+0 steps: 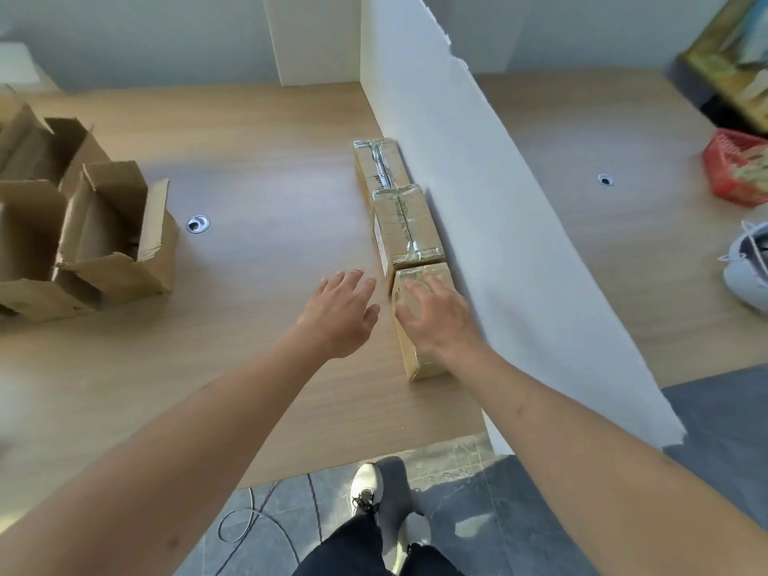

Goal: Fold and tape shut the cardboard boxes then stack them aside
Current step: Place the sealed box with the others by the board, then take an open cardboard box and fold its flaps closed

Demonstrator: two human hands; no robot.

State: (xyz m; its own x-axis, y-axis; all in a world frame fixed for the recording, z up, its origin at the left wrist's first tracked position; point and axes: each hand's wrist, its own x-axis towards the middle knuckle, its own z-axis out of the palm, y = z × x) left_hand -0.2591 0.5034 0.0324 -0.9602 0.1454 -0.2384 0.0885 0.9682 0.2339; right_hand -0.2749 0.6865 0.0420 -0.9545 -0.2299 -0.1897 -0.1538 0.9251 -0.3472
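On wooden desk [249,168] beside white partition [478,201]: both hands spread, right hand [436,318] on taped box [419,355].

Light: bright, soft daylight
Glare: pale sheen on the bench [257,193]
Blur: left edge smeared
Distortion: wide-angle bending at the edges

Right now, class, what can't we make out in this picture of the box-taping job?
- Nearest closed box, head view: the right hand covers its top, so any tape there is hidden.
- Open boxes at left: cut off by the frame edge, so their count is unclear.
- Print on the middle box: too small to read.
- Red basket: contents blurred.
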